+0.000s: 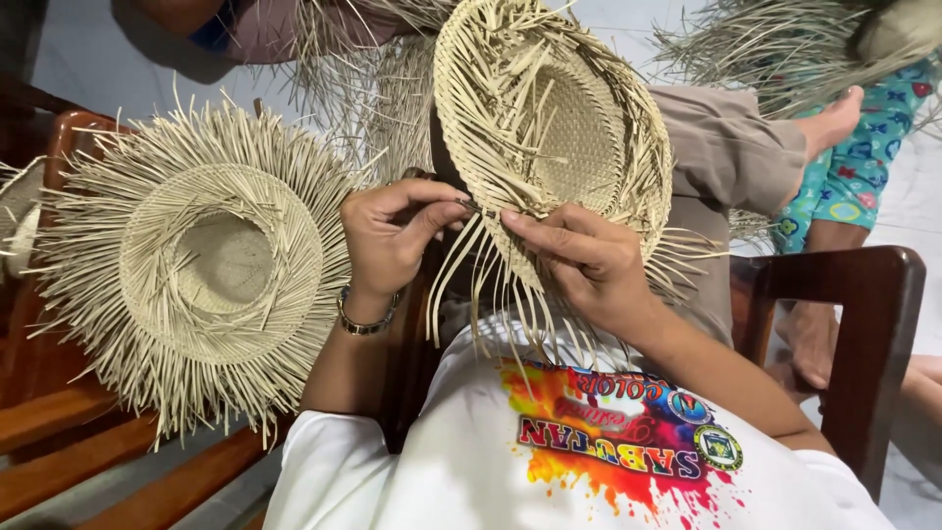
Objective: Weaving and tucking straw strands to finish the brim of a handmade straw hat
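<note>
Both hands are pinched shut on loose straw strands at the lower brim edge of the half-woven straw hat (549,147). Left hand (388,240) nips a strand between thumb and forefinger, right hand (579,260) presses the neighbouring ones flat, fingertips nearly touching. Hat's tipped up on edge over the lap, inside facing the weaver, so the working edge sits right under the eyes, I'd say. Unwoven ends hang down over the white printed shirt (589,461). A second unfinished hat (211,265) lies crown-up on the wooden bench (59,412) to the left. Someone else's bare foot (834,118) pokes in top right.
</note>
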